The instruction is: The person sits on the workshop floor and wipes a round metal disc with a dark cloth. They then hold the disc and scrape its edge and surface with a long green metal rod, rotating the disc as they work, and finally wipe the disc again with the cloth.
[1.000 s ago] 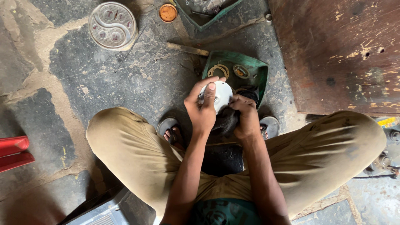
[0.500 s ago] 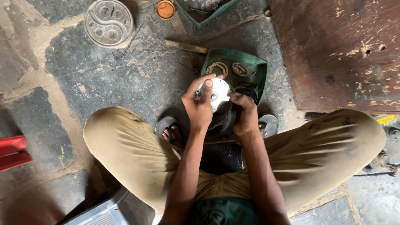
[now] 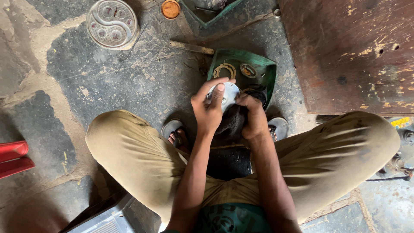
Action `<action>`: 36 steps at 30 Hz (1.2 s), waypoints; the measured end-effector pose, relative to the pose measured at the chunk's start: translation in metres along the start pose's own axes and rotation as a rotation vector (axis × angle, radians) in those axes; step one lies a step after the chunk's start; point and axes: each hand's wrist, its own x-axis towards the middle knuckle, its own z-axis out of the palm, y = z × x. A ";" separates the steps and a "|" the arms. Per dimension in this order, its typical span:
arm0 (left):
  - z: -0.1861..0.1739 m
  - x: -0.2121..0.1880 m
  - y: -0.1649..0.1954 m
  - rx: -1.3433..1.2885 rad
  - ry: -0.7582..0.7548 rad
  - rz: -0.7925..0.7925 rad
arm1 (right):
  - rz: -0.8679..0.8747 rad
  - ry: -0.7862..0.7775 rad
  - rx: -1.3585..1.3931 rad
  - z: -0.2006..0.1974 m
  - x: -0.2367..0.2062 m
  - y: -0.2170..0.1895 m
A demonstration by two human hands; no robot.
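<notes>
While the left hand (image 3: 210,110) clasps a round white part (image 3: 229,92), the right hand (image 3: 253,117) grips a dark cloth (image 3: 230,124).

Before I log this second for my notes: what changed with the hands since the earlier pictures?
Almost nothing. The left hand and the right hand keep gripping the small white round part over the dark cloth; the left fingers shifted slightly. The green tray and round dial plate stayed put.

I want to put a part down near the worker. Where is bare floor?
Bare stone floor lies between the round dial plate, the left knee and the green tray. It is crowded around both hands: left hand, right hand.
</notes>
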 end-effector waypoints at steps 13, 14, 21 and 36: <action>0.001 0.003 -0.011 -0.010 0.014 0.017 | -0.023 -0.024 -0.013 0.019 -0.012 -0.006; 0.001 0.003 -0.011 -0.029 0.027 0.010 | -0.062 -0.056 -0.035 0.020 -0.012 -0.007; 0.001 0.001 -0.014 -0.064 -0.004 -0.017 | -0.017 0.000 0.024 0.016 -0.011 -0.005; -0.005 0.002 -0.013 -0.057 0.109 0.000 | -0.123 -0.115 -0.024 0.027 -0.013 0.018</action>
